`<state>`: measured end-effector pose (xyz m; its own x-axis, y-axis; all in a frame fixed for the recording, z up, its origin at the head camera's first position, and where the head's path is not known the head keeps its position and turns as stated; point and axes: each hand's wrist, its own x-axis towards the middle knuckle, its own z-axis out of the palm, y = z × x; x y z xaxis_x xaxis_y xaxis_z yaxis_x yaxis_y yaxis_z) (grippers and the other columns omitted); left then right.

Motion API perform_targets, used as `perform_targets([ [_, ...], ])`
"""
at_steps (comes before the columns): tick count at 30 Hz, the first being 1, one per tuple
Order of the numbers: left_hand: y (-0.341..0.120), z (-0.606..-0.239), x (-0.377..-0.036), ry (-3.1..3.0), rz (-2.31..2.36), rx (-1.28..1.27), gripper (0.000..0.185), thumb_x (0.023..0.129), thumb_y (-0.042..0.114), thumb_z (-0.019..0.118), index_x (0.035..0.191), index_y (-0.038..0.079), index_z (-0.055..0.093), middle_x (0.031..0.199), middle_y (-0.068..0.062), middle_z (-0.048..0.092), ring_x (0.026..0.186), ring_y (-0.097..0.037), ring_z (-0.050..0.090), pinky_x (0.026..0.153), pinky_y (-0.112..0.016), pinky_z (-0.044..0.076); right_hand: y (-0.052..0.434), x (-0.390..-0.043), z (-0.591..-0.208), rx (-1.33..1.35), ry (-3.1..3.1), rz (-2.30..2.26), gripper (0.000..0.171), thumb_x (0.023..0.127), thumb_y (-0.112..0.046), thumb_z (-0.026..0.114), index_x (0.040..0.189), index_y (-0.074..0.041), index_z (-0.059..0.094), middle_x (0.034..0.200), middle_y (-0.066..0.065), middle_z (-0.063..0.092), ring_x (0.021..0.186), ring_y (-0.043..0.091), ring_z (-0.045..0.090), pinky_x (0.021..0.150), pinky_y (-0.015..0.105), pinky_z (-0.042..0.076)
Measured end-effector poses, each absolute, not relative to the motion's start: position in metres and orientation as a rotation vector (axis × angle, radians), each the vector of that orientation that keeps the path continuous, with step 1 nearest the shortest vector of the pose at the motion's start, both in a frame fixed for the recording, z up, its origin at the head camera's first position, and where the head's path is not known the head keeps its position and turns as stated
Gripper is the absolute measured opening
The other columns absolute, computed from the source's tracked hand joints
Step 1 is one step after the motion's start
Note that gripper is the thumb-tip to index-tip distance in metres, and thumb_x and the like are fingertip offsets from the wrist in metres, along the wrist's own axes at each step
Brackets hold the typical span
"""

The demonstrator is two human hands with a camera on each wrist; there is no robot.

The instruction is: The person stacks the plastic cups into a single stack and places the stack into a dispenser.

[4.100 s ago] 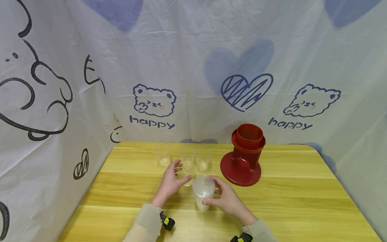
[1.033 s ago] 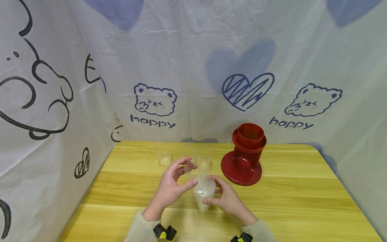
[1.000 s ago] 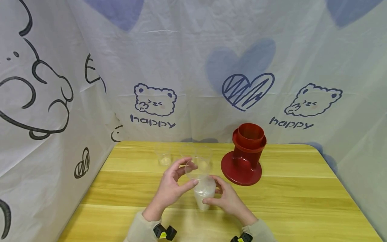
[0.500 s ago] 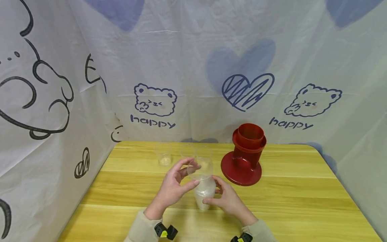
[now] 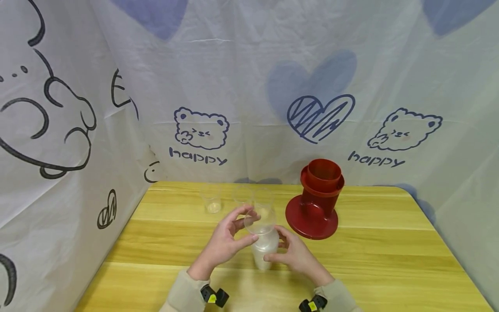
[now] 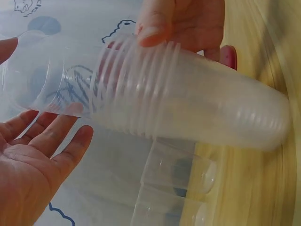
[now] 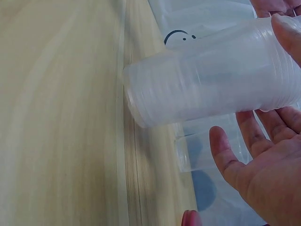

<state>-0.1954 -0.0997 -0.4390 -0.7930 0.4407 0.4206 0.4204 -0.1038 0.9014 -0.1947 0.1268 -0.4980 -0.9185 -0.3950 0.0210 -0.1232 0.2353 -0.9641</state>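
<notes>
My right hand (image 5: 294,253) holds a stack of nested clear plastic cups (image 5: 264,256) upright near the middle of the table, thumb on the near side. Above the stack's mouth, my left hand (image 5: 224,242) grips a single clear cup (image 5: 262,223) between thumb and fingers. The left wrist view shows this single cup (image 6: 37,70) lined up with the stack, its lower part inside the top rims (image 6: 136,89). Behind the hands stand several clear cups; one cup (image 5: 212,204) is at the left, the others partly covered by my left hand and the held cup.
Right of the stack is a red piece (image 5: 319,199) with a round flat base and a wide double-rimmed tube. A wood-grain table (image 5: 374,264) lies under everything. White printed cloth (image 5: 249,86) hangs behind and at the left.
About four seconds ago my left hand was at a cup left of the stack; now its cup is over the stack. In the last second cup and hand shifted slightly right and nearer.
</notes>
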Motion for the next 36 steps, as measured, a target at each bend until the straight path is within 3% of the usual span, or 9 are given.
perform_targets([
  [6,-0.1,-0.442,-0.195,2.116,2.036,0.94,0.059,0.087,-0.002,0.071,0.139,0.002,0.045,0.132,-0.025,0.051,0.124,-0.043,0.051,0.093,-0.049,0.052,0.128,-0.195,-0.498,-0.498,2.265,-1.757,0.071,0.082,-0.025,0.082,0.141,-0.009,0.047,0.132,0.009,0.055,0.116,0.03,0.056,0.097,0.051,0.048],
  [16,-0.101,-0.446,-0.195,2.35,1.799,0.878,0.064,0.085,0.013,0.078,0.141,0.01,0.048,0.133,-0.006,0.058,0.12,-0.024,0.055,0.104,-0.044,0.044,0.126,-0.194,-0.498,-0.515,2.257,-1.779,0.069,0.081,-0.018,0.082,0.14,-0.009,0.048,0.128,0.008,0.058,0.113,0.028,0.058,0.096,0.047,0.05],
  [27,-0.103,-0.457,-0.2,2.389,1.713,0.923,0.061,0.085,0.018,0.079,0.139,0.008,0.051,0.132,-0.005,0.056,0.123,-0.022,0.053,0.101,-0.048,0.046,0.126,-0.195,-0.497,-0.478,2.218,-1.79,0.072,0.081,-0.021,0.083,0.141,-0.011,0.047,0.134,0.008,0.054,0.118,0.029,0.054,0.1,0.05,0.047],
  [33,-0.105,-0.463,-0.202,2.384,1.657,0.916,0.061,0.087,0.02,0.078,0.139,0.006,0.05,0.133,-0.014,0.054,0.119,-0.026,0.054,0.099,-0.053,0.046,0.125,-0.195,-0.498,-0.469,2.233,-1.779,0.073,0.079,-0.024,0.084,0.141,-0.012,0.048,0.135,0.008,0.053,0.119,0.029,0.053,0.1,0.048,0.048],
  [36,-0.106,-0.465,-0.203,2.375,1.633,0.903,0.061,0.088,0.022,0.076,0.14,0.006,0.05,0.134,-0.012,0.054,0.118,-0.027,0.055,0.1,-0.052,0.046,0.126,-0.196,-0.498,-0.474,2.236,-1.779,0.074,0.079,-0.027,0.085,0.141,-0.012,0.048,0.134,0.008,0.053,0.119,0.028,0.053,0.1,0.047,0.048],
])
